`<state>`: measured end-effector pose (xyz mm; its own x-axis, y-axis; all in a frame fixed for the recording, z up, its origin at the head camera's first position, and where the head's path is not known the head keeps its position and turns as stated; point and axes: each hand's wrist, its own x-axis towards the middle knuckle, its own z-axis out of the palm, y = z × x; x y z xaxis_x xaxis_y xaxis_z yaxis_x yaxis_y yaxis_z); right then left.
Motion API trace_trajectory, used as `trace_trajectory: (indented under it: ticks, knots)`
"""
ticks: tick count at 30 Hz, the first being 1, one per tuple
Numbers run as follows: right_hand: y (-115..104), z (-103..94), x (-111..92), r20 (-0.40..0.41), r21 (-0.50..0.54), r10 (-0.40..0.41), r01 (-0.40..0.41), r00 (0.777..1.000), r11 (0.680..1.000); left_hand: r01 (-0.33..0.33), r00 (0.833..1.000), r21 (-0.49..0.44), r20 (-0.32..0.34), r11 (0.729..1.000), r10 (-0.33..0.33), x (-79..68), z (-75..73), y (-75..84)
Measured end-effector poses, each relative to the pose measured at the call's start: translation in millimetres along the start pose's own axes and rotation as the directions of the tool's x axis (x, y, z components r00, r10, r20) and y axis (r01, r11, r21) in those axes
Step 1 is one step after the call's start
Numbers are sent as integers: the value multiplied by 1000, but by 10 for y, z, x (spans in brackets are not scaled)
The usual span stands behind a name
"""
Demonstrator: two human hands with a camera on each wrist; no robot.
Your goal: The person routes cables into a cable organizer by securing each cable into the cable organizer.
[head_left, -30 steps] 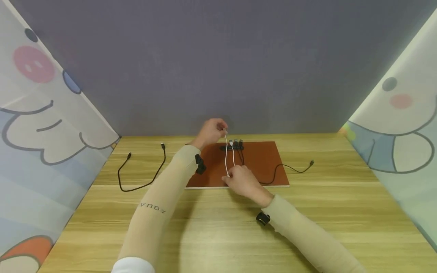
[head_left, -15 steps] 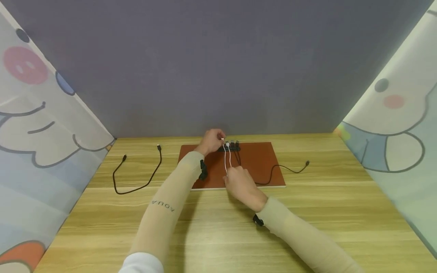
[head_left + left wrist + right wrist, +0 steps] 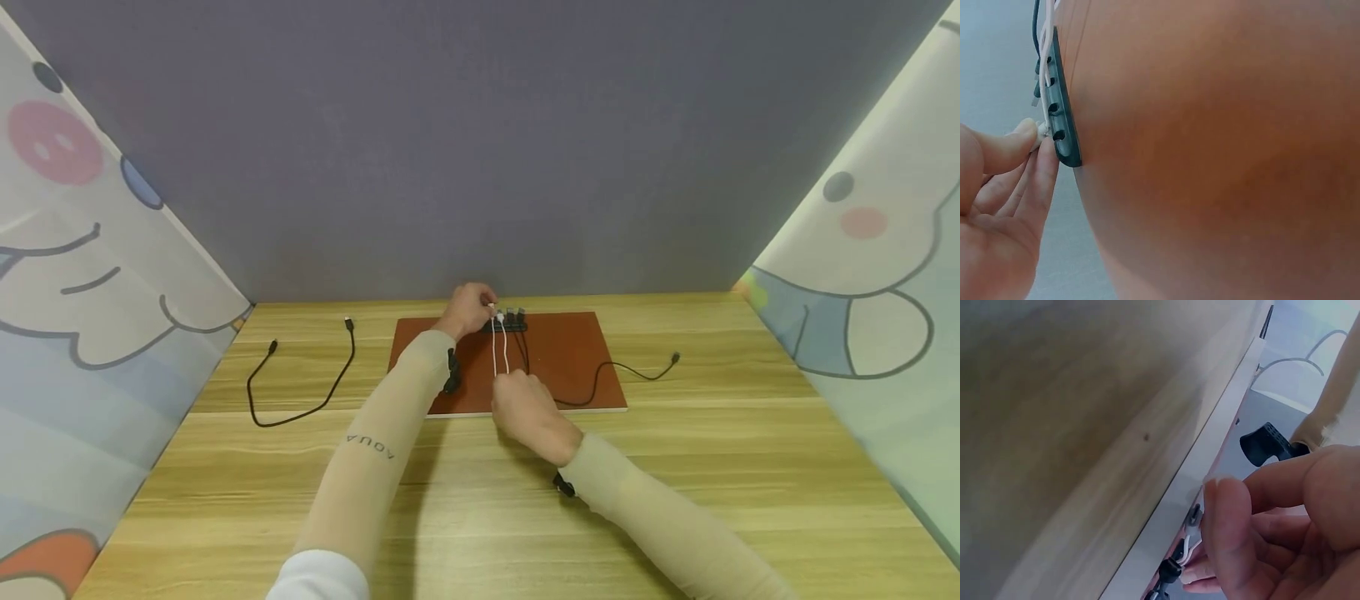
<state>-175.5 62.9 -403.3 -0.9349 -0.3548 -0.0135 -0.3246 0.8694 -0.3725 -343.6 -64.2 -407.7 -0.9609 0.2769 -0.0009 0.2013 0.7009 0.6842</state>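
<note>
My left hand (image 3: 467, 310) pinches the plug end of a white cable (image 3: 493, 348) between thumb and fingers. In the left wrist view that end lies against the last notch of a black cable-holder strip (image 3: 1067, 125), and I cannot tell whether it is seated. Farther down the same cable, my right hand (image 3: 531, 415) grips it near the front edge of a brown board (image 3: 573, 354). Alongside runs a second white cable (image 3: 506, 348), its plug at the strip, and dark cables with their plugs sit to its right. The right hand's fingers (image 3: 1229, 512) are curled; they hide the lower cable.
A black cable (image 3: 258, 423) lies in a loose U on the wooden table (image 3: 480, 517), left of the board. Off the board's right edge runs another black cable (image 3: 654, 378). A grey wall (image 3: 480, 150) stands behind, with printed cartoon panels at both sides.
My left hand has come down and forward, bringing the white cable's plug end from above the strip onto it. The right hand has shifted slightly, its fingers more curled. The head view has shifted slightly.
</note>
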Motion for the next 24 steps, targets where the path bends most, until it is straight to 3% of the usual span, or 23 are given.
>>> trace_trajectory:
  ticks: [17,24]
  knots:
    - [-40,63,14,10,-28,-63,63,998,998,11,999,158,31,987,-16,-35,28,34]
    - [-55,40,51,46,-8,-54,55,997,998,40,998,162,38,986,-47,-97,-18,-28]
